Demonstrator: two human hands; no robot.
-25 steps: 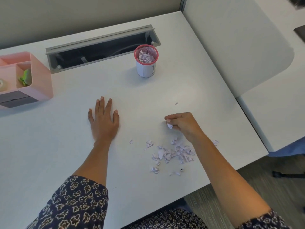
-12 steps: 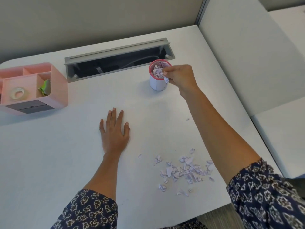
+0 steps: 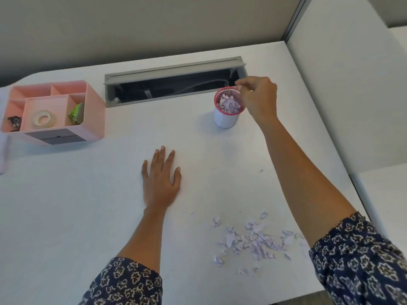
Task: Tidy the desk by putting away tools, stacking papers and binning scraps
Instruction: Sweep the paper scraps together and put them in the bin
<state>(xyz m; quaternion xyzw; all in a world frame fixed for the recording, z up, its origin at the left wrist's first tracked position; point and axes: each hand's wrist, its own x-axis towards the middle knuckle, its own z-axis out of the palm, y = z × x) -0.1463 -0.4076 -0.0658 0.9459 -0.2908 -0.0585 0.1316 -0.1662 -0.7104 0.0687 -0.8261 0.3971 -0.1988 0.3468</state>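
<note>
A small pink-rimmed mesh cup (image 3: 224, 121) stands at the back of the white desk (image 3: 66, 205), filled near its rim with pale purple paper scraps (image 3: 230, 104). My right hand (image 3: 258, 100) hovers over the cup's right rim, thumb and fingertips pinched together; no scrap shows between them. My left hand (image 3: 159, 181) lies flat on the desk, palm down, fingers spread, holding nothing. A loose pile of torn purple scraps (image 3: 253, 238) lies near the front edge, under my right forearm. One stray bit (image 3: 261, 171) sits apart, further back.
A pink desk organiser (image 3: 92, 119) at the left holds a tape roll (image 3: 41, 117), a green item and a dark clip. An open grey cable tray (image 3: 171, 86) runs behind the cup. A white divider panel (image 3: 352, 84) bounds the right side.
My right hand carried a scrap from the pile up to the cup and now sits over its rim with no scrap visible. The left hand stayed flat. The view tilted up.
</note>
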